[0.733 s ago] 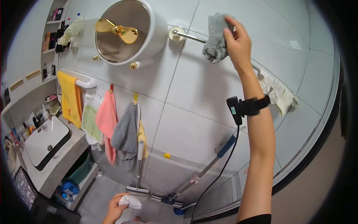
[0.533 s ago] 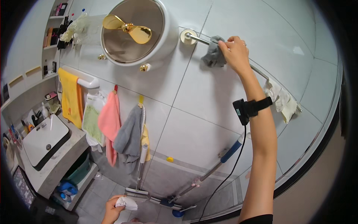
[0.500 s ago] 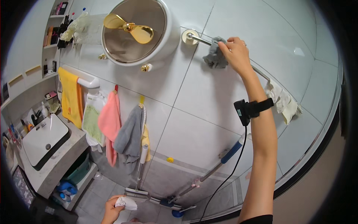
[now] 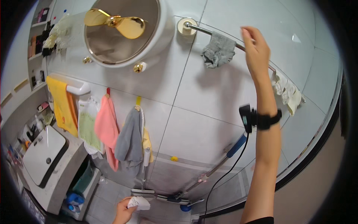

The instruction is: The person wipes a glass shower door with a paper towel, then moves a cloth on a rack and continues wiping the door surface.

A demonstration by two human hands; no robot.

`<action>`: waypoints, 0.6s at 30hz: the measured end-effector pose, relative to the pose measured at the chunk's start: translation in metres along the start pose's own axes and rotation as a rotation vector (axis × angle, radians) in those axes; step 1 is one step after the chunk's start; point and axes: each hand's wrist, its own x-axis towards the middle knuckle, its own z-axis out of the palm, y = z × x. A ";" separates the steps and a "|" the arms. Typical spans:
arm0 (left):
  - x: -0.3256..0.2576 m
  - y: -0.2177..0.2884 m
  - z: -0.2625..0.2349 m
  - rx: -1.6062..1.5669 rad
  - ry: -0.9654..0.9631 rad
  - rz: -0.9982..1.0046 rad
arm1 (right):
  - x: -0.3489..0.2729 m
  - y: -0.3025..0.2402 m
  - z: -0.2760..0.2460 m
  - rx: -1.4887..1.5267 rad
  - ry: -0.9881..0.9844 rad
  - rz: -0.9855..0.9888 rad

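Note:
A small, crumpled grey cloth garment point(image 4: 219, 51), perhaps a sock, hangs over the metal towel rail point(image 4: 203, 30) on the tiled wall. Just to its right, my right hand point(image 4: 257, 50) is raised in front of the rail, open and apart from the cloth. Low in the view, my left hand point(image 4: 125, 211) is closed around a bunched white cloth point(image 4: 139, 203). Further right along the same rail, white cloth pieces point(image 4: 285, 89) are draped.
A round white heater with gold blades point(image 4: 115, 21) is mounted upper left. Yellow point(image 4: 61, 104), pink point(image 4: 107, 128) and grey point(image 4: 130, 138) towels hang at left, above a sink point(image 4: 44, 156). Mops point(image 4: 216, 168) lean by the wall. A cable point(image 4: 222, 177) runs from my right wrist device.
My right hand has let go of the grey cloth and moved right; the cloth now hangs on the rail. My left hand, still holding the white cloth, appears slightly further right in the shifted view.

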 end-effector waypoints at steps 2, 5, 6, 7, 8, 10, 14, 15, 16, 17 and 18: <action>0.003 -0.003 0.000 -0.101 0.023 -0.394 | -0.040 -0.021 -0.029 0.070 0.086 0.096; 0.018 -0.037 -0.009 -0.058 -0.118 -0.372 | -0.138 -0.056 -0.068 -0.094 -0.051 0.144; 0.027 -0.036 -0.005 0.009 -0.199 -0.397 | -0.170 -0.068 -0.087 -0.129 -0.188 0.098; 0.032 -0.028 0.003 -0.076 -0.182 -0.437 | -0.202 -0.079 -0.103 -0.175 -0.331 0.060; 0.044 -0.028 0.003 -0.141 -0.350 -0.596 | -0.228 -0.091 -0.124 -0.268 -0.484 0.081; 0.056 -0.076 0.019 -0.329 -0.416 -0.650 | -0.275 -0.113 -0.161 -0.334 -0.635 0.339; 0.074 -0.071 0.062 -0.398 -0.748 -1.010 | -0.343 -0.184 -0.261 -0.643 -0.548 0.835; 0.073 -0.063 0.078 -0.477 -0.810 -1.027 | -0.345 -0.207 -0.284 -0.770 -0.523 0.903; 0.074 -0.055 0.093 -0.562 -0.851 -1.045 | -0.347 -0.225 -0.304 -0.879 -0.500 0.965; 0.072 -0.050 0.109 -0.579 -0.931 -1.029 | -0.348 -0.245 -0.325 -1.003 -0.445 1.013; 0.069 -0.051 0.124 -0.532 -0.987 -1.061 | -0.350 -0.265 -0.346 -1.120 -0.394 1.055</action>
